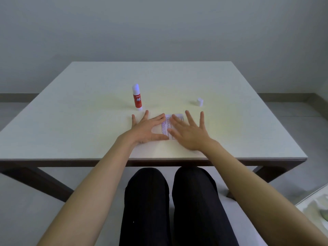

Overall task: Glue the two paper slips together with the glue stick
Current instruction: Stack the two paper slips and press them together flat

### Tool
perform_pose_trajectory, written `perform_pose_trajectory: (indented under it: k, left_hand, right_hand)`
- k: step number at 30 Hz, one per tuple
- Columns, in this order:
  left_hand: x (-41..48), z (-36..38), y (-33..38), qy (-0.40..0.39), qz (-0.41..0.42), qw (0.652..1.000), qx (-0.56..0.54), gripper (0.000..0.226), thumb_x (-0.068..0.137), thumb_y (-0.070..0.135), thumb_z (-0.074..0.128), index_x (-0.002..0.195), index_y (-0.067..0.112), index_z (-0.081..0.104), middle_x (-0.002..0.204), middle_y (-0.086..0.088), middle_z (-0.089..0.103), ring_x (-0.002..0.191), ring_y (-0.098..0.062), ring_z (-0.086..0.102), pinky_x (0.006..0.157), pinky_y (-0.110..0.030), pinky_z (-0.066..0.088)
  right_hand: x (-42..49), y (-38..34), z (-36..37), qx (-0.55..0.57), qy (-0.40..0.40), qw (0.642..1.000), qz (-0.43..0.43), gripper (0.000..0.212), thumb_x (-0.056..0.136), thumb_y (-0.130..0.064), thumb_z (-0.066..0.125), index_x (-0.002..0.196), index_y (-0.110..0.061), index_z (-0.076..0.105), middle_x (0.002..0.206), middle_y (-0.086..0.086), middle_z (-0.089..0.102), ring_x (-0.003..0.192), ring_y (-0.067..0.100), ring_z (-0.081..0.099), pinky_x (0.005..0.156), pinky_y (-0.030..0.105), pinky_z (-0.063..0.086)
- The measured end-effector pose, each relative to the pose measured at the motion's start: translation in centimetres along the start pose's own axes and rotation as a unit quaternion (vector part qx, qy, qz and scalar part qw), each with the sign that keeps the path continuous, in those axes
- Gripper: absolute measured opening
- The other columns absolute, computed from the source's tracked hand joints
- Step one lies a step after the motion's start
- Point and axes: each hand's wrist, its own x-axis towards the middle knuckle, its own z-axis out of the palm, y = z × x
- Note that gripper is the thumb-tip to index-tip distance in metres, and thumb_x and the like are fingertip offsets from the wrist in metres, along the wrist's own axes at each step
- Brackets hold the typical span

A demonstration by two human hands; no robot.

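Nearest to you, your knees (170, 201) in dark trousers sat just under the near edge of the tabletop (71, 132), and a pale tray (316, 208) showed at the lower right corner, off the tabletop.

Both your bare forearms reached forward over that edge. Your left hand (147, 130) lay flat, palm down, its fingers (145, 114) spread wide. Your right hand (190, 132) lay flat beside it, its fingers (189, 116) also spread. Neither hand pinched anything; both pressed down on the printed paper (166, 126), which lay on the tabletop between and beneath them. Your hands covered much of the paper, so you could not tell where one slip ended and the other began.

Just beyond your left fingertips the glue stick (137, 97) stood upright, red body, white base, uncapped, apart from your hand. Farther right, beyond your right fingertips and well apart from the stick, the small white cap (200, 101) sat alone. Behind the tabletop rose a plain grey wall (159, 27).
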Motion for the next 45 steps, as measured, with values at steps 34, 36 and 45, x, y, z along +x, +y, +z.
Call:
perform_pose_trajectory:
  k: [34,36,45]
  left_hand:
    - [0.1,-0.5,0.3,-0.015,0.007,0.999,0.033,0.090,0.075,0.067,0.054,0.148,0.040,0.009,0.155,0.029,0.002,0.146,-0.019,-0.019,0.106,-0.055,-0.026]
    - [0.1,-0.6,0.1,-0.014,0.013,0.999,0.032,0.092,0.073,0.068,0.054,0.148,0.040,0.008,0.155,0.029,0.003,0.146,-0.019,-0.018,0.105,-0.056,-0.025]
    - [0.3,-0.5,0.1,-0.015,0.006,0.999,0.039,0.094,0.072,0.067,0.056,0.148,0.040,0.007,0.156,0.028,0.002,0.146,-0.016,-0.018,0.106,-0.057,-0.025]
  right_hand:
    - [-1.3,-3.1,1.2,0.028,0.008,0.998,-0.053,0.081,0.080,-0.071,-0.004,0.149,-0.029,-0.007,0.159,-0.015,-0.011,0.145,0.026,-0.021,0.106,0.058,-0.026]
    - [-1.1,-2.6,1.1,0.036,0.004,0.997,-0.075,0.077,0.079,-0.071,-0.006,0.148,-0.036,-0.008,0.158,-0.020,-0.011,0.145,0.025,-0.023,0.103,0.058,-0.028]
    - [-0.9,-2.5,0.7,0.009,0.013,0.999,-0.042,0.076,0.084,-0.071,0.000,0.149,-0.032,-0.006,0.160,-0.014,-0.009,0.145,0.025,-0.022,0.104,0.058,-0.029]
